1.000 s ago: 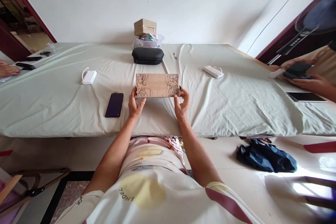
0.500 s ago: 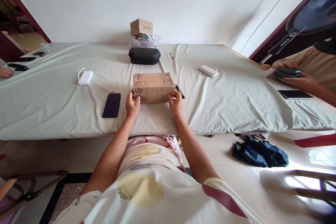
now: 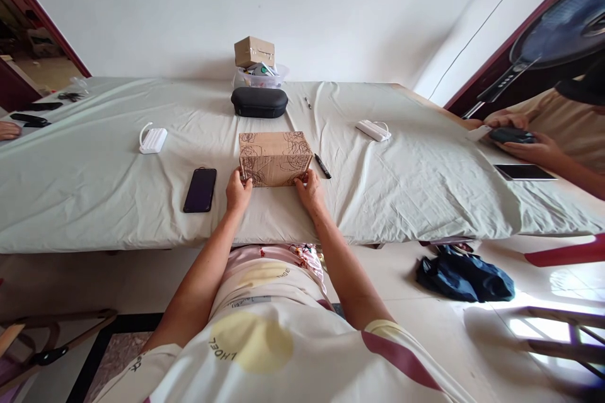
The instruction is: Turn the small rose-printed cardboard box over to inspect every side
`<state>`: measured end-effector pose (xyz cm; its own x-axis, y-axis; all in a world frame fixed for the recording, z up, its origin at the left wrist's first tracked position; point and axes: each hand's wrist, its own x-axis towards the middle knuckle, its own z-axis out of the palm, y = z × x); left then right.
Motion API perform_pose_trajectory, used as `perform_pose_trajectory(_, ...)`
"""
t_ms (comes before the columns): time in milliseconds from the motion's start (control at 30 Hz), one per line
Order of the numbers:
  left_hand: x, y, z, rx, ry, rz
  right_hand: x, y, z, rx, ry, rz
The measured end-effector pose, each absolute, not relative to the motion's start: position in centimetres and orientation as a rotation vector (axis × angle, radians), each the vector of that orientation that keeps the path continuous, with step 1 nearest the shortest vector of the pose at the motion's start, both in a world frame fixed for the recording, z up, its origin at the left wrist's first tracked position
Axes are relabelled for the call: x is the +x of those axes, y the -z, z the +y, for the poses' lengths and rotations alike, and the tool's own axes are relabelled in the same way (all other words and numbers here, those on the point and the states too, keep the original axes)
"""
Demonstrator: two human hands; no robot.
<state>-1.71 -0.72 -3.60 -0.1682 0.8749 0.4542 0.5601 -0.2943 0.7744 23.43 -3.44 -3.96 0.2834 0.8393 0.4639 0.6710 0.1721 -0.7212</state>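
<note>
A brown cardboard box (image 3: 275, 164) with dark scribbled loops on its top and front stands on the cloth-covered table in front of me. My left hand (image 3: 239, 190) grips its lower left front corner, thumb on the front face. At the lower right corner, my right hand (image 3: 311, 189) holds the box in the same manner, with its thumb on the front. Some fingers of both hands are hidden behind the box's sides. A black marker (image 3: 322, 166) lies just right of the box, near my right hand. Left of my left hand lies a dark smartphone (image 3: 200, 190).
Behind the box sit a black zip case (image 3: 259, 102) and a clear plastic tub (image 3: 265, 80) topped by a smaller carton (image 3: 254, 51). White power banks lie left (image 3: 154, 140) and right (image 3: 374, 130). At right, another person's hands (image 3: 524, 132) hold a dark object beside a tablet (image 3: 524, 172).
My right hand has slid slightly left and down along the box's right front corner, leaving more of the marker visible. The box has turned or shifted a little; my left hand stays at its corner.
</note>
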Motion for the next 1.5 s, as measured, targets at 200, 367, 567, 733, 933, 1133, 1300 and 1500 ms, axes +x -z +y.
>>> perform_pose_trajectory(200, -1.9, 3.3, -0.8, 1.802, -1.467, 1.714, 23.1, 3.9, -3.3, -1.478, -0.196, -1.388)
perform_pose_trajectory(367, -2.0, 3.3, -1.0, 1.890, -1.664, 1.691, 22.6, 3.0, -3.7, -1.361, -0.038, -1.344)
perform_pose_trajectory(567, 0.2, 3.5, -1.7, 1.976, -1.724, 1.620, 20.6, 1.8, -5.1, -1.485, 0.160, -1.482)
perform_pose_trajectory(733, 1.5, 3.7, -1.8, 1.978, -1.623, 1.675, 19.4, 1.7, -5.5, -1.600, 0.191, -1.521)
perform_pose_trajectory(933, 1.1, 3.9, -1.6, 1.923, -1.652, 1.684, 20.0, 2.3, -5.0, -1.457, 0.121, -1.518)
perform_pose_trajectory(1133, -0.3, 3.4, -1.7, 1.830, -1.706, 1.580, 21.0, 2.8, -4.4, -1.224, 0.072, -1.493)
perform_pose_trajectory(1300, -1.0, 2.8, -1.9, 1.859, -1.791, 1.511, 20.8, 2.2, -4.8, -1.083, 0.025, -1.492)
perform_pose_trajectory(1500, -1.0, 2.7, -1.9, 1.896, -1.715, 1.688, 20.1, 1.1, -5.7, -0.986, -0.106, -1.476)
